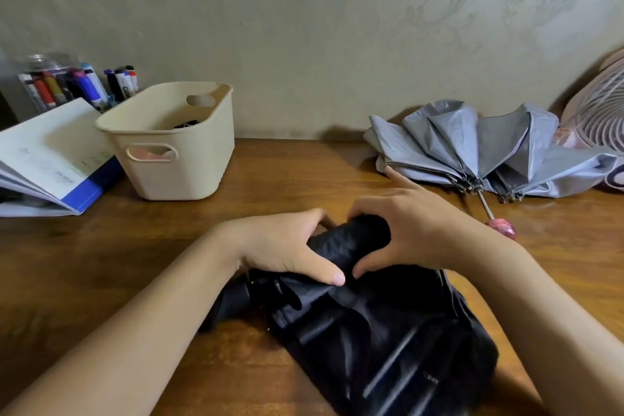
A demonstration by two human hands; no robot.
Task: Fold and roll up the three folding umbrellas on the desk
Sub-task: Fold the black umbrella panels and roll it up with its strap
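Both the left hand [287,243] and right hand [415,233] grip a black umbrella [371,321] on the desk [287,179].

Two umbrellas lie on the counter [304,179]: one black umbrella [371,331] at the near edge and one silver-grey umbrella [472,142] at the far right. Toward the far left corner are one cream plastic basket [175,165], one open book [50,152] and one clear jar [44,64]. It holds markers [91,84] too crowded to count. One pink ribbed object [601,118] of unclear kind sits at the right edge.

Left grip [287,246] and right grip [417,235] curl around the black umbrella [351,243], thumbs nearly touching.
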